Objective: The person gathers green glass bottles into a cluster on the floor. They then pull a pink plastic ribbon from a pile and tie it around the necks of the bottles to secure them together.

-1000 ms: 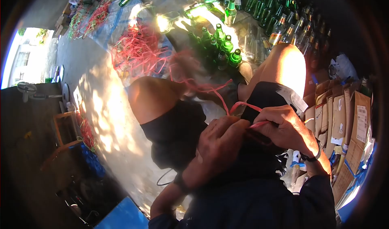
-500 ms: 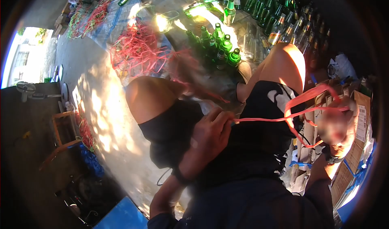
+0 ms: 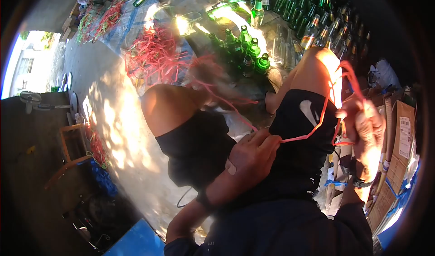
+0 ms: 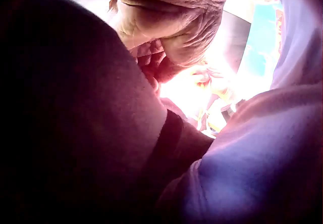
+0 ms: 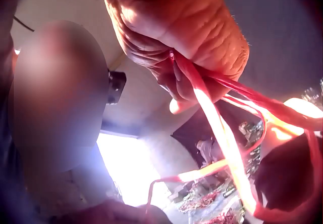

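A pink plastic string [image 3: 312, 132] runs between both hands over the lap. The left hand [image 3: 254, 157] pinches it near the right thigh, and a loose end trails from its fingers toward the shins. Out to the right, the right hand [image 3: 366, 128], slightly blurred, grips more of the string, which loops up in front of the knee. In the right wrist view, flat pink strands [image 5: 219, 128] come out of the curled right hand [image 5: 181, 27]. The left wrist view shows the left hand's palm side [image 4: 176, 27] with fingers folded in; glare hides the string there.
A heap of pink strings [image 3: 154, 54] lies on the floor beyond the knees. Green bottles [image 3: 245, 41] stand ahead, with many more bottles [image 3: 312, 32] behind at right. Flattened cardboard [image 3: 398, 143] leans at the right side. A wooden frame [image 3: 72, 143] is at left.
From beside the left hand, the right hand swung out right, drawing the string straight, then came slightly back and up. The string now hangs slacker and loops higher. The left hand stayed near the lap.
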Action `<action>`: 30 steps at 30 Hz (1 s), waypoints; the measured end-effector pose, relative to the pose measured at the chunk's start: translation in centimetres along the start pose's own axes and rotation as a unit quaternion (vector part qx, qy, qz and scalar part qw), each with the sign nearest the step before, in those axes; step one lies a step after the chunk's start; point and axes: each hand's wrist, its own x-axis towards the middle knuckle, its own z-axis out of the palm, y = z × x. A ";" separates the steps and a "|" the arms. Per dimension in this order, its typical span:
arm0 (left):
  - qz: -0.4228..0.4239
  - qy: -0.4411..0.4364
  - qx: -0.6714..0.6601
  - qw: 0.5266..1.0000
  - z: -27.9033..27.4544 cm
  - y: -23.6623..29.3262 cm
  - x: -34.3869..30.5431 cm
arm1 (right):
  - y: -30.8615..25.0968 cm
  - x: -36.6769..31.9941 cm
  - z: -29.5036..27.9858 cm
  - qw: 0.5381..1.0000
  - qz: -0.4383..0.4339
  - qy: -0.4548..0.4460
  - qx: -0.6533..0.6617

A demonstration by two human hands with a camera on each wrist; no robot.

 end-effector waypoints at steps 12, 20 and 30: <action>0.026 -0.025 0.000 0.999 0.6 0.6 0.8 | 0.8 -0.1 6.1 0.941 0.089 -0.210 -0.251; 0.058 0.017 -0.045 0.997 1.0 1.0 1.3 | 1.7 -0.8 4.9 0.926 0.104 -0.244 -0.269; -0.007 -0.024 -0.044 0.999 1.3 -1.1 0.4 | 1.4 -2.9 -2.2 0.981 0.075 0.114 0.137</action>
